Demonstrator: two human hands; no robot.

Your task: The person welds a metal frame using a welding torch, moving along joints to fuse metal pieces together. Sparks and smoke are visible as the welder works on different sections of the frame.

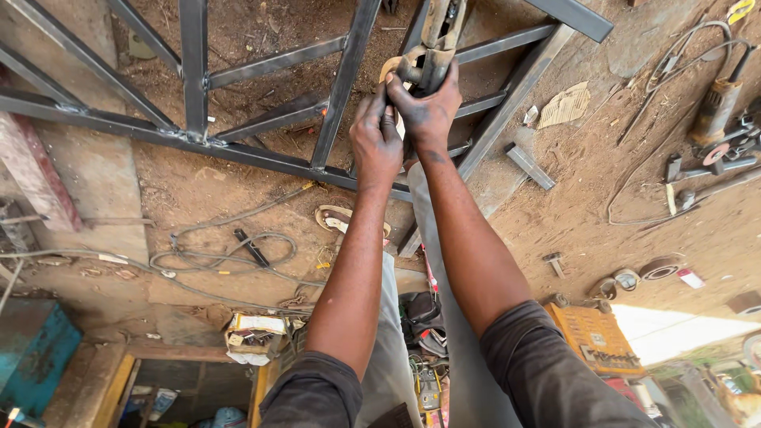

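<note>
Both hands meet at the upper middle of the view, over a frame of dark steel bars (261, 154) that lies on the dirt floor (602, 182). The right hand (426, 107) is clenched around the lower end of a grey metal clamp tool (434, 43), whose body runs up out of the top edge of the view. The left hand (376, 141) sits just beside it, touching it; its fingers (380, 103) pinch something small and pale at the clamp's base, though what exactly they grasp cannot be told. Under the 2 forearms runs a long pale grey piece (412, 198), partly hidden by them. On the floor to the right lies an angle grinder (717, 107) with its cable, well apart from the hands. Loose cables (222, 250) curl on the floor to the left, below the frame.
</note>
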